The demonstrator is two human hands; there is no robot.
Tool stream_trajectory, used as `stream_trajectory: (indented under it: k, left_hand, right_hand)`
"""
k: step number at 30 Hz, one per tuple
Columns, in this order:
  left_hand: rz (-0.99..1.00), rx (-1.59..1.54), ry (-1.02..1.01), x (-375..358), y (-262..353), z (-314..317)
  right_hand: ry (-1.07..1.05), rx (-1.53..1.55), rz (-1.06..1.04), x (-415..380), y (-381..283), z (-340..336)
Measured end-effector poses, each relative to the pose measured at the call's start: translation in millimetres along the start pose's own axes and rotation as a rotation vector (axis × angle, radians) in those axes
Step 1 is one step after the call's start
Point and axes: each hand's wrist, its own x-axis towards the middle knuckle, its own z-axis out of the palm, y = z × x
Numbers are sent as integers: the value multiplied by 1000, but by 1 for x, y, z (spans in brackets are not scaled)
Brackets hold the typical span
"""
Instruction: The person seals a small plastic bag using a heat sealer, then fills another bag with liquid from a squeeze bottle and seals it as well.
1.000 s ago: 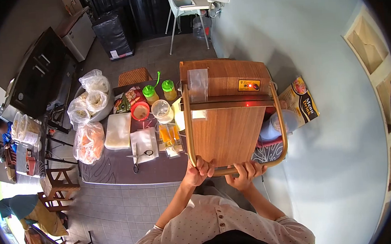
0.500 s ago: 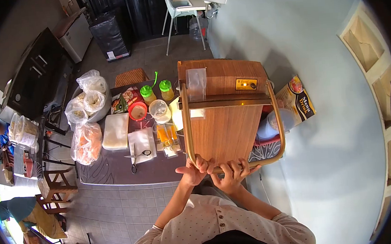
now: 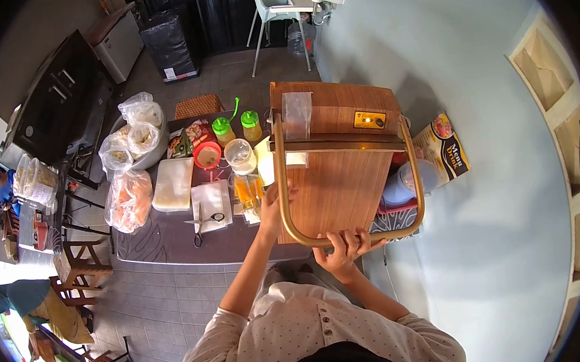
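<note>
A wood-grain machine (image 3: 335,195) stands on the dark table (image 3: 153,248), its small lamp lit on the yellow control panel (image 3: 370,120). The gold tubular handle (image 3: 282,181) loops around its front. My right hand (image 3: 341,253) is curled over the handle's near bar. At the handle's left side is my left hand (image 3: 273,209), its fingers reaching past the tube onto the wooden panel, apart and partly hidden by the tube. Left of that hand lie amber sachets (image 3: 247,189), and scissors (image 3: 205,220) on clear plastic bags (image 3: 212,198).
Green-capped bottles (image 3: 250,126), a red-rimmed cup (image 3: 207,155), a clear tub (image 3: 240,156) and filled plastic bags (image 3: 130,200) stand on the table's left. A blue container (image 3: 404,185) and menu box (image 3: 441,149) are right of the machine. Another person (image 3: 40,306) bends at far left.
My left hand has left the handle's near left corner and moved forward along its left side. My right hand still holds the near bar. The view has shifted slightly.
</note>
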Motion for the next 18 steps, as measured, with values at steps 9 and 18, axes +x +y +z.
stream_trajectory:
  k: [9,18]
  left_hand:
    - [-4,1,-46,32,18,9]
    - [69,-91,-112,37,24,12]
  right_hand:
    - [-4,-18,-18,4,2,0]
    - [15,12,31,-2,0,1]
